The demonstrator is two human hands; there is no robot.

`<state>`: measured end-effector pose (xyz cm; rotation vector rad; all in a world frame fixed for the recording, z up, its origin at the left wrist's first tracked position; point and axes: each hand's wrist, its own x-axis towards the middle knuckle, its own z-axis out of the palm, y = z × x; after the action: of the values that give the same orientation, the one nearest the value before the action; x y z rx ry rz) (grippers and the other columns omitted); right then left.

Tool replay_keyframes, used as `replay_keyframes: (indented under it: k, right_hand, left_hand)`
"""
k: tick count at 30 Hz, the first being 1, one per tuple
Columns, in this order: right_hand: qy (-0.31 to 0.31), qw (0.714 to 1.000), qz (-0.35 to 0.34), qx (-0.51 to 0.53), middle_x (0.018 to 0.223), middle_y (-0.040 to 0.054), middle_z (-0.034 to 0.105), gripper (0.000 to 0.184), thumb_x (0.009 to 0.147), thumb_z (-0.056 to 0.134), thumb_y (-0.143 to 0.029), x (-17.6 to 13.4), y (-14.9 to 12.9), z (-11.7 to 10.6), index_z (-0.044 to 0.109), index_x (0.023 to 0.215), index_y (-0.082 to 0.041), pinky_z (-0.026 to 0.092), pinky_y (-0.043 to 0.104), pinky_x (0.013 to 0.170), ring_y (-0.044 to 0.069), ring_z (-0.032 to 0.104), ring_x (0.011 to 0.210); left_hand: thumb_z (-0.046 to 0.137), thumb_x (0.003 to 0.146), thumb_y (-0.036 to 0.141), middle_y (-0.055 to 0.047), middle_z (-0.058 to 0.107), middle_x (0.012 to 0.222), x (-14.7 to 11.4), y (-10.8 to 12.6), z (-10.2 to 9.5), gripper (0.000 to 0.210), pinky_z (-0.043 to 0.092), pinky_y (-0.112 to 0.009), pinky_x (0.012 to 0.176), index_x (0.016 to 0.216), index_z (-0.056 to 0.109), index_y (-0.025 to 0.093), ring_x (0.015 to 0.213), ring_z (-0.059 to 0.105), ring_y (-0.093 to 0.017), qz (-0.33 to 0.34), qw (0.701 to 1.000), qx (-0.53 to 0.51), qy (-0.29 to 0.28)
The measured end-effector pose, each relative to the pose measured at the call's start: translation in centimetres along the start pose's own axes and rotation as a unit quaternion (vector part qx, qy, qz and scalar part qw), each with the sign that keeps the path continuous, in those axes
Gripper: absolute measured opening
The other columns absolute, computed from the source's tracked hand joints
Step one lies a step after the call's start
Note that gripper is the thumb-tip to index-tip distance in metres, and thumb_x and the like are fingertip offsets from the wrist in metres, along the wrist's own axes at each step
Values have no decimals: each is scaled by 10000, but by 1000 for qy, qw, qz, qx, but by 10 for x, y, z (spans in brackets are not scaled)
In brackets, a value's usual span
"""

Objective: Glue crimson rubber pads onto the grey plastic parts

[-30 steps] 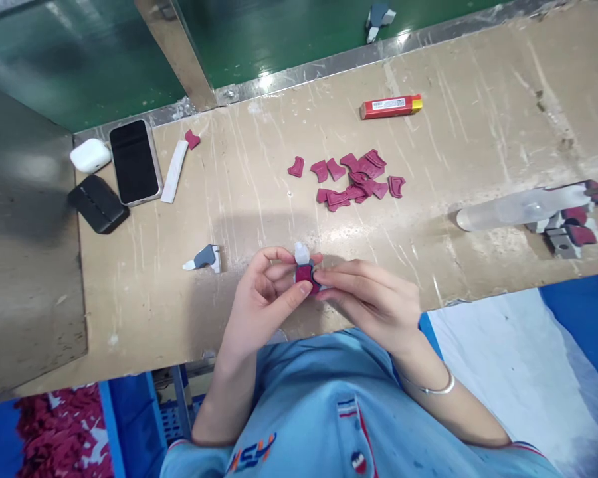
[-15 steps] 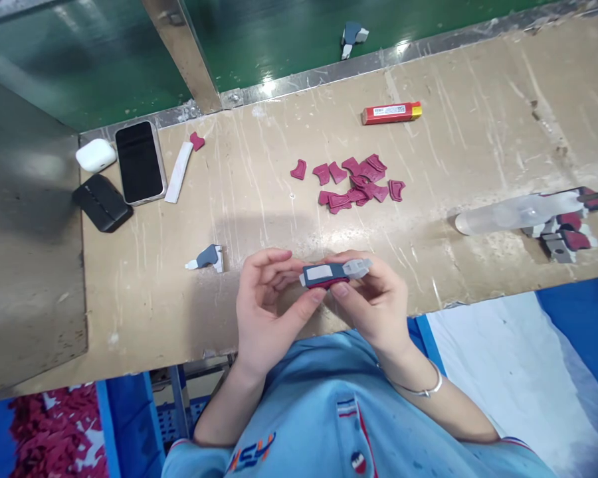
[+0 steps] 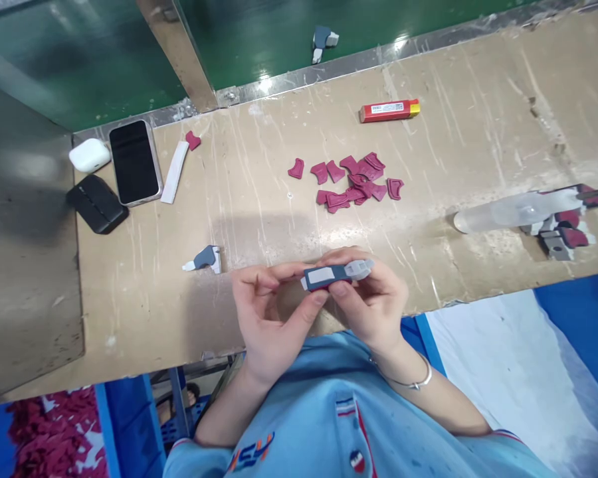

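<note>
Between both hands, above the bench's near edge, is a small dark blue-grey plastic part (image 3: 337, 272) with a pale rectangle on its upward face, a light grey end at right and maroon along its lower side. My left hand (image 3: 274, 312) pinches its left end, thumb below and index finger behind. The right end is gripped by my right hand (image 3: 373, 299), thumb in front and fingers partly hidden behind. A similar blue-grey and white part (image 3: 203, 259) lies left of my left hand. Beyond the hands is a loose pile of maroon pieces (image 3: 361, 182).
A phone (image 3: 135, 162), white case (image 3: 90, 155), black box (image 3: 98, 204) and white strip (image 3: 175, 172) lie at left. A red stick-like box (image 3: 389, 111) is at the back. At right, a translucent bottle (image 3: 513, 211) lies by several assembled parts (image 3: 565, 242). A bin of maroon pieces (image 3: 54, 431) stands below.
A blue-grey part on the green surface at the back has moved left. My left index finger has straightened along the held part, which stays in nearly the same place. The view has shifted slightly.
</note>
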<state>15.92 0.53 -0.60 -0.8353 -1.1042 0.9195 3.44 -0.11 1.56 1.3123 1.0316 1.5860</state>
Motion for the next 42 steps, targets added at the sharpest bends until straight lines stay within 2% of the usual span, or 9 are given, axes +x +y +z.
replay_keyframes:
  k: [11, 15, 17, 19, 23, 27, 32, 38, 42]
  right_hand:
    - [4, 1000, 11, -9, 945, 25, 825, 173, 930, 803, -405, 0, -2, 1, 820, 1066, -300, 657, 297, 791, 180, 783, 863]
    - [49, 996, 67, 23, 912, 15, 821, 139, 913, 821, -410, 0, -5, 1, 823, 975, -285, 664, 273, 731, 170, 786, 813]
    - [69, 988, 129, 55, 851, 4, 807, 194, 885, 839, -461, 0, -5, 1, 814, 928, -274, 648, 252, 649, 153, 764, 719]
    - [56, 976, 195, 77, 766, -2, 778, 308, 840, 851, -554, 0, -4, 2, 802, 902, -256, 613, 243, 564, 145, 724, 625]
    - [31, 964, 248, 87, 676, -20, 711, 443, 781, 855, -653, 0, -3, 5, 728, 816, -229, 569, 232, 513, 131, 665, 564]
    - [-7, 978, 190, 91, 708, -29, 674, 430, 810, 845, -632, 1, -9, 0, 686, 823, -233, 553, 219, 508, 116, 643, 583]
    - [-74, 994, 63, 47, 924, 15, 785, 304, 831, 878, -496, 6, -16, -13, 765, 1011, -280, 645, 265, 690, 164, 763, 856]
    - [-128, 992, 0, -2, 781, 17, 758, 255, 900, 815, -486, 11, -22, -18, 745, 865, -244, 658, 338, 687, 191, 750, 747]
    - [-126, 991, -24, -39, 827, 30, 761, 212, 949, 771, -451, 5, -23, -19, 741, 933, -242, 648, 335, 685, 189, 738, 756]
  left_hand:
    - [821, 927, 244, 7, 823, 967, 4, 0, -1, 416, 644, -265, 893, 908, 406, 252, 959, 804, -135, -1, 1000, 7, 15]
    - [804, 943, 254, 11, 817, 1015, 9, 1, -13, 301, 652, -247, 887, 1009, 510, 257, 965, 814, -132, -33, 997, 22, -71]
    - [874, 875, 311, -32, 789, 1159, 12, 1, -20, 441, 656, -322, 951, 1192, 570, 277, 1084, 794, -186, 20, 989, 74, -129]
    - [947, 781, 284, -64, 737, 1285, 13, -1, -25, 625, 632, -389, 1032, 1303, 603, 291, 1199, 742, -234, 144, 962, 173, -155]
    - [809, 849, 37, -40, 780, 1136, 15, -5, -27, 392, 599, -338, 1071, 1175, 724, 238, 1074, 745, -187, 329, 879, 316, -138]
    - [880, 828, 160, -56, 820, 1022, 14, -4, -28, 349, 647, -345, 961, 1148, 742, 177, 928, 778, -200, 298, 906, 275, -119]
    - [888, 819, 198, -16, 836, 948, 12, 2, -31, 304, 670, -334, 897, 1087, 744, 196, 823, 793, -182, 259, 931, 225, -125]
    - [852, 862, 278, 15, 831, 833, 13, 7, -27, 208, 700, -358, 771, 1039, 745, 256, 655, 775, -181, 239, 940, 197, -143]
    - [875, 846, 261, -10, 822, 829, 14, 5, -25, 222, 692, -311, 818, 1027, 752, 219, 728, 793, -179, 215, 953, 155, -148]
